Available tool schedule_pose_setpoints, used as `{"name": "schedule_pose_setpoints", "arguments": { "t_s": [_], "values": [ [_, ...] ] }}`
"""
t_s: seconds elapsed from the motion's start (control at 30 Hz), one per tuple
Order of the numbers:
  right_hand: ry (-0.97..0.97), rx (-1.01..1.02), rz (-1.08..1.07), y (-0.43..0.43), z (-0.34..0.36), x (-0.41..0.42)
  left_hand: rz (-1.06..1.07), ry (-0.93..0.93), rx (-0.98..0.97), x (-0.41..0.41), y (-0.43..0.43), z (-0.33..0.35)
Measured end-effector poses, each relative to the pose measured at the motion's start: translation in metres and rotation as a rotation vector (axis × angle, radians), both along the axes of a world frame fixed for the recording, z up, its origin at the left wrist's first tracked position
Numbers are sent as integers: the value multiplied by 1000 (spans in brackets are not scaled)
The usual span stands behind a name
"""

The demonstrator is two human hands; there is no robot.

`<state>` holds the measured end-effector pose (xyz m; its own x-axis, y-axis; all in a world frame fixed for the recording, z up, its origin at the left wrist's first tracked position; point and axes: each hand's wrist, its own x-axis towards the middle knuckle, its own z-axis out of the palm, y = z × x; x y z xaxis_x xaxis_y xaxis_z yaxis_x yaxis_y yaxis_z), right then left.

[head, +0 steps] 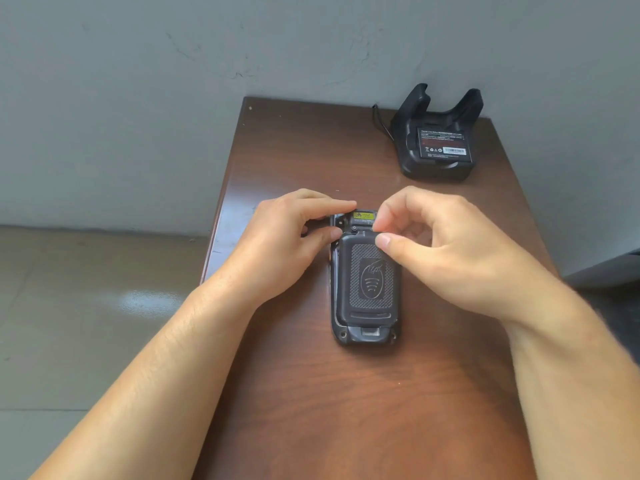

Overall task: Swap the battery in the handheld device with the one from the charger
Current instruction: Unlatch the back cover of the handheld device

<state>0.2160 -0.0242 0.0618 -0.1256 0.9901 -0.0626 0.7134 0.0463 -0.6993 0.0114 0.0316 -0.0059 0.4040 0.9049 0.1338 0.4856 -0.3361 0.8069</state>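
Observation:
A black handheld device lies face down in the middle of the brown table, its textured back cover still on. My left hand grips the device's top left corner. My right hand pinches thumb and forefinger at the cover's upper right edge. A yellow label shows between my fingertips. At the back right stands the black charger, with a labelled battery seated in its slot.
A black cable runs from the charger's left side along the grey wall. The table's left edge drops to a tiled floor. A dark object sits off the table's right side.

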Motion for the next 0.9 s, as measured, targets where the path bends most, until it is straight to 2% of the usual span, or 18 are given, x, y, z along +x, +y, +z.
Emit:
{"name": "schedule_pose_setpoints", "arguments": {
  "t_s": [0.17,0.33,0.6,0.9],
  "values": [
    [188,44,70,-3,8,11,-2,-18,-23,0,1,0],
    [336,41,-44,-6,18,40,0,-28,-28,0,1,0],
    [265,-210,-217,-16,0,78,-6,-21,-39,0,2,1],
    [218,-268,-195,-26,-12,96,6,11,-37,1,0,2]
  ]
}}
